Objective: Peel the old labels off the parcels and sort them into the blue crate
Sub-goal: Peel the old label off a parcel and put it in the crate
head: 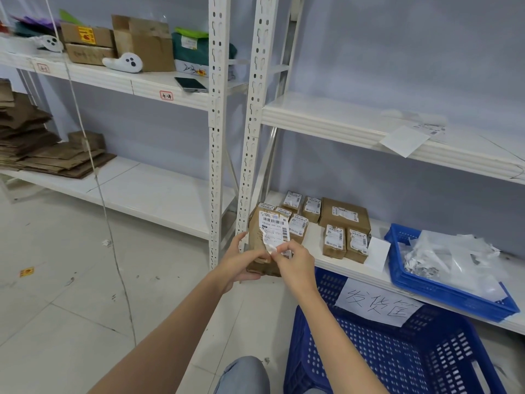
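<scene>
Partly hand-hidden: parcel, peeling label.

Single head-worn wide-angle view, no second view, so no overlap. It looks forward and down from a low position, probably crouched or seated, since a knee shows at the bottom edge. Both forearms run up from the bottom to the left hand and right hand, close, near frame centre. It faces white shelving at close range, with the blue crate right under the lens. Fisheye bends the shelf uprights.
</scene>
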The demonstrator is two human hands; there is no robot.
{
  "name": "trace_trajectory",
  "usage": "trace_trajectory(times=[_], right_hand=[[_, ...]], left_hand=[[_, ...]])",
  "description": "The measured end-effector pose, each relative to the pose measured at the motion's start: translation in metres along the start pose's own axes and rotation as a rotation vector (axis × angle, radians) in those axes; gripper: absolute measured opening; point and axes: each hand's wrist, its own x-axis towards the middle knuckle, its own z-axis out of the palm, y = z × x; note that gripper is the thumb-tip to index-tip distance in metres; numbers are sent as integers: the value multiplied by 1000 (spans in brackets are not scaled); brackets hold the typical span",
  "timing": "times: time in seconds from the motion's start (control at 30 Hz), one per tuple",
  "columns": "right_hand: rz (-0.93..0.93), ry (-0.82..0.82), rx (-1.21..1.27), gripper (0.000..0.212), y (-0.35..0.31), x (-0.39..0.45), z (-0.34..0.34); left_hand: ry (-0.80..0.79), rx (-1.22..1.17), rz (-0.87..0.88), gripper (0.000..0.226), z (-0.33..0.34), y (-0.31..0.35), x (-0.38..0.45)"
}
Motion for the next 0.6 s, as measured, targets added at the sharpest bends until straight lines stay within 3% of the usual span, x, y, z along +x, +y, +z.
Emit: trace_trajectory(times=[0.33,0.6], right_hand=[[45,-44,-55,5,0,4,2],[127,-11,-64,11,1,5,0]], left_hand=[[75,-45,12,72,0,-5,4],[75,-62,-5,77,-1,-5,4]])
